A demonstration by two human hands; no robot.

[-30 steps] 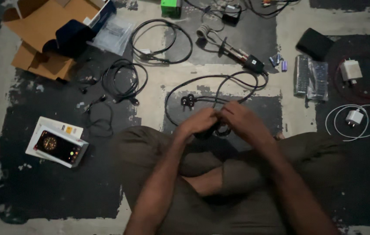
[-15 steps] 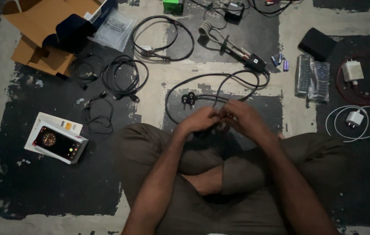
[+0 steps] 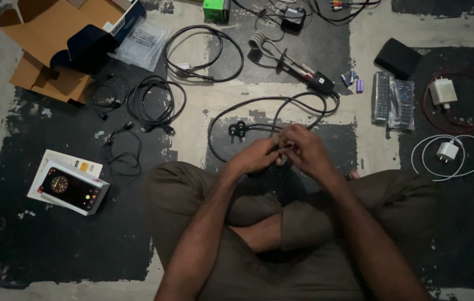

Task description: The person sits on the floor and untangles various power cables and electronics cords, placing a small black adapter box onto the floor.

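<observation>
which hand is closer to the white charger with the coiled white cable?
Right. The right hand is left of the white charger; the left hand is farther left.

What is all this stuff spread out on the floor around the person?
black power cable: one, black, looped on the floor ahead of the hands, its plug lying to the left, one end in both hands
coiled cables: several, black, upper left
immersion heater rod: one, metal coil with black end, top centre
cardboard box: one, brown, open, top left
clear plastic bag: one, beside the box
green box: one, top edge
phone on its box: one, screen lit, left
small batteries: a few, purple
remote controls: two, one wrapped, right
white chargers: two, one with red cable, one with white
black pouch: one, upper right
left hand: on the cable
right hand: on the cable
</observation>
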